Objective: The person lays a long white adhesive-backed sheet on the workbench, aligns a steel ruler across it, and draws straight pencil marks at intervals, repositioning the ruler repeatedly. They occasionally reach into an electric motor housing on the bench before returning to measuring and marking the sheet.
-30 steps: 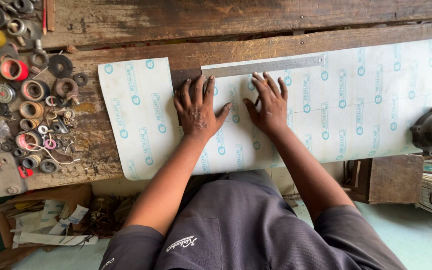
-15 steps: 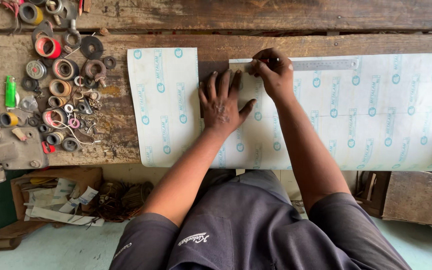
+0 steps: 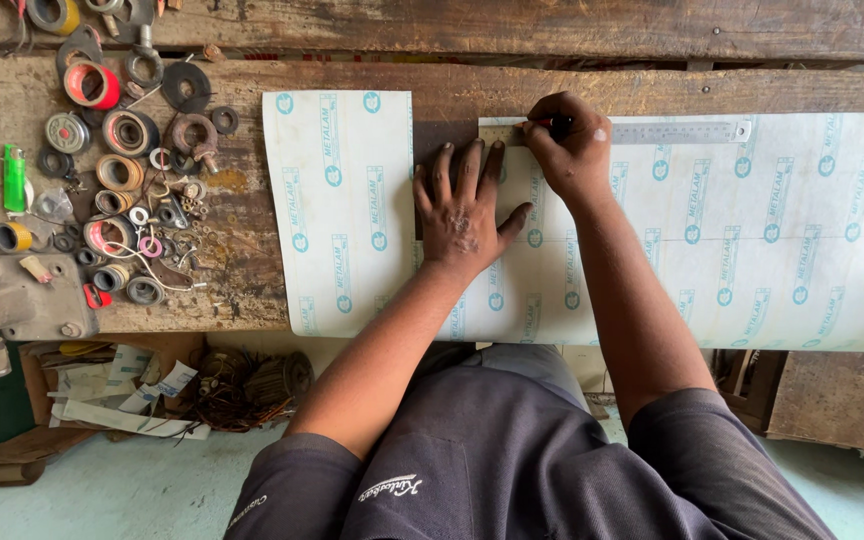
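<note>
A long white sheet [image 3: 752,250] with a blue printed pattern lies across the worn wooden bench [image 3: 232,280]. A steel ruler [image 3: 672,132] rests along the sheet's far edge. My left hand [image 3: 464,210] presses flat on the sheet with fingers spread. At the ruler's left end my right hand [image 3: 570,145] pinches a small red and black pen, its tip touching the sheet. Between my hands a dark strip of the sheet's edge shows.
Left on the bench lies a heap of tape rolls [image 3: 92,85], rings, washers and wire, with a green lighter [image 3: 14,178] and a grey metal vise [image 3: 12,300]. Papers and scrap [image 3: 142,395] sit on the floor below. A wooden box [image 3: 832,395] stands at the right.
My right hand lifted off the sheet, closed into a pinch and moved up to the ruler's left end. My left hand stayed flat. The view shifted left.
</note>
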